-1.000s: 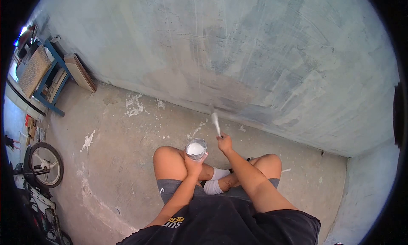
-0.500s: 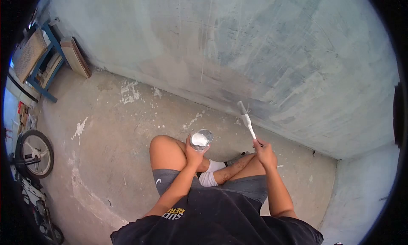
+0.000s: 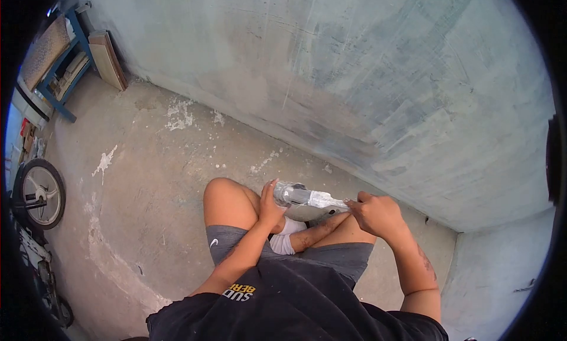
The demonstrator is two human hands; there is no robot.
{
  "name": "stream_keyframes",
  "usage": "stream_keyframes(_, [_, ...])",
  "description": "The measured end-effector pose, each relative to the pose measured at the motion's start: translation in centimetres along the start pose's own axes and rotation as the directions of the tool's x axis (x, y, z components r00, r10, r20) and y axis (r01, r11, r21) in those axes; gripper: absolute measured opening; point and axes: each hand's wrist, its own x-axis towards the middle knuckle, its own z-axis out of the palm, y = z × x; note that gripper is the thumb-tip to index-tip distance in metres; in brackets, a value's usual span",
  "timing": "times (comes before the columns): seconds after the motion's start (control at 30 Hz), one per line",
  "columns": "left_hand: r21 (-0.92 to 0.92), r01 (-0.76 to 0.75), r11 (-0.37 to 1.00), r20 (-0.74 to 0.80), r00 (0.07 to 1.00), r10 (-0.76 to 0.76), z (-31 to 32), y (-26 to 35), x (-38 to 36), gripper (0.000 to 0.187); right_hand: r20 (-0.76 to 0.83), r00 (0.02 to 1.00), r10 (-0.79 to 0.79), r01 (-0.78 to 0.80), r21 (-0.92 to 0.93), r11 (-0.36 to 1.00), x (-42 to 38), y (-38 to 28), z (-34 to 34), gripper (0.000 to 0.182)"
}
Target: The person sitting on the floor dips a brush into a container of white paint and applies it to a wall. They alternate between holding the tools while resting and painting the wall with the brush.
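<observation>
My left hand [image 3: 271, 206] is wrapped round a small metal can [image 3: 282, 193] above my crossed legs. The can is tipped so that its mouth faces right; white paint was visible inside it a moment ago. My right hand [image 3: 377, 214] grips the handle end of a paintbrush [image 3: 322, 200], held nearly level. White paint coats the brush's middle, and its grey bristle end lies right at the can's mouth. How far the bristles reach inside cannot be made out.
A bluish-grey, patchy wall [image 3: 354, 75] rises in front. The concrete floor [image 3: 159, 181] has white splatters. At left stand a blue-framed piece of furniture [image 3: 74, 84], leaning boards [image 3: 108, 60] and a motorbike wheel [image 3: 42, 193].
My right hand has swung the brush from pointing up at the wall to pointing left at the can. My left hand has tipped the can's mouth toward the right.
</observation>
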Motion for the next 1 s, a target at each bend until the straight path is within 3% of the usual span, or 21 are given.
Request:
stream_keyframes(0.17, [0.095, -0.151, 0.984, 0.087, 0.986, 0.143, 0.1, -0.2, -0.3, 0.093, 0.005, 0.997, -0.083, 0.083, -0.117, 0.990, 2.1, -1.3, 2.4, 0.023])
stream_keyframes(0.3, [0.087, -0.176, 0.981, 0.110, 0.980, 0.166, 0.2, -0.3, -0.4, 0.091, 0.025, 0.994, -0.109, 0.111, -0.110, 0.988, 2.9, -1.8, 3.2, 0.024])
stream_keyframes(0.4, [-0.005, -0.043, 0.999, 0.124, 0.991, 0.044, 0.0, 0.0, -0.2, 0.090, -0.011, 0.994, -0.110, 0.108, -0.134, 0.985, 2.5, -1.4, 3.1, 0.024])
stream_keyframes(0.47, [0.015, 0.109, 0.994, 0.076, 0.991, -0.110, -0.1, 0.6, 0.0, 0.091, 0.001, 0.999, -0.034, 0.034, -0.064, 0.997, 1.9, -1.2, 2.1, 0.024])
stream_keyframes(0.57, [-0.067, 0.193, 0.979, 0.090, 0.978, -0.187, -0.1, 0.7, 0.3, 0.096, -0.020, 1.000, 0.009, -0.008, 0.041, 0.999, 0.9, -0.5, 2.1, 0.022])
stream_keyframes(0.8, [-0.080, 0.207, 0.975, 0.036, 0.978, -0.204, 0.6, -0.8, 0.0, 0.087, -0.050, 0.996, 0.080, -0.072, 0.137, 0.988, -1.7, 0.5, 3.4, 0.027])
stream_keyframes(0.87, [-0.143, 0.271, 0.952, 0.072, 0.962, -0.264, 1.0, -1.7, 0.0, 0.098, -0.095, 0.984, 0.149, -0.123, 0.233, 0.965, -2.2, 0.3, 3.7, 0.024])
stream_keyframes(1.0, [-0.179, 0.346, 0.921, 0.107, 0.938, -0.331, -0.3, 0.6, 0.4, 0.093, -0.106, 0.974, 0.202, -0.164, 0.289, 0.943, -3.3, 0.4, 3.1, 0.024])
